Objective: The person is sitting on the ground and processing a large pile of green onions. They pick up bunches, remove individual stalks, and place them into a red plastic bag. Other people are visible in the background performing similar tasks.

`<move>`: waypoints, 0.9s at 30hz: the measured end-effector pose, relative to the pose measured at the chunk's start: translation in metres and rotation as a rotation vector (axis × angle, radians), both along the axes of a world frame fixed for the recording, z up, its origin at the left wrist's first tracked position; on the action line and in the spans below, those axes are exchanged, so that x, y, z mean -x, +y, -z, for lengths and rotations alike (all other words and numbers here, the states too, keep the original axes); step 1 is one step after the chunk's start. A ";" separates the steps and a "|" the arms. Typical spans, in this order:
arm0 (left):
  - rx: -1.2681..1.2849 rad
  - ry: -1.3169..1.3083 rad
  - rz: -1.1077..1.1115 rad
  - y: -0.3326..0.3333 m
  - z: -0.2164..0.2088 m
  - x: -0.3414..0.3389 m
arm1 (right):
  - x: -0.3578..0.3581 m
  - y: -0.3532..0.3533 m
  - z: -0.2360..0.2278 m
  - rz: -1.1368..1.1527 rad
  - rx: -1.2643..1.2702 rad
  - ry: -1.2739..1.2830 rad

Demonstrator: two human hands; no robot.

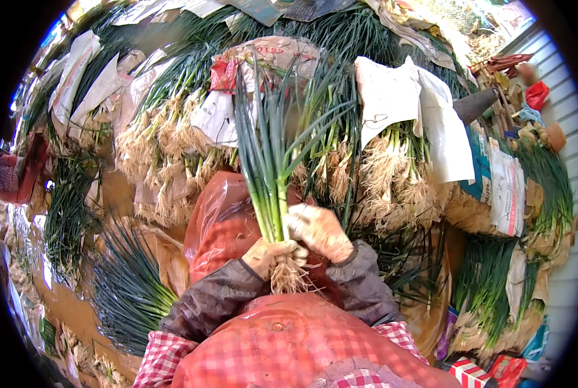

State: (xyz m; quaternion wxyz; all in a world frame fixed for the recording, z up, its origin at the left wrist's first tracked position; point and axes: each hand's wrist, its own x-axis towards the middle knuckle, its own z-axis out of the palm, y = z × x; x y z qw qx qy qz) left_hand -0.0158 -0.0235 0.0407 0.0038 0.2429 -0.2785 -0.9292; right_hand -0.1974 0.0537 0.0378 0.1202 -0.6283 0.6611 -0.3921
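Stalks of green onion (269, 194) stand gathered in one bunch in front of your apron (263, 323), leaves pointing away from you and pale roots (289, 279) hanging toward your body. Judging by how it lies, you are partway through with this bunch: the stems are brought together and roughly aligned at the base, but no tie shows around them, and the roots are uncut and shaggy. A loose bunch (130, 284) lies to your left on the ground side, and many rooted onions (392, 174) lie ahead, partly under a white sack (387, 97), with more bunches (486, 278) off to your right. Whether any of those are finished, you cannot tell from this view.

Your left hand (265, 257) wraps the bunch low, its fingers closed around the stems just above the roots. Your right hand (318, 231) sits higher, against or just beside the right side of the stems; it is blurred, with the fingers bent toward them, so whether they pinch a stalk cannot be told. Both forearms angle inward from the lower edge, elbows wide, dark sleeves (214, 299) meeting near your middle.
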 end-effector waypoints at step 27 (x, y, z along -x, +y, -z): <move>-0.180 0.242 -0.178 -0.014 -0.004 -0.015 | 0.047 -0.002 -0.020 0.654 0.040 -0.169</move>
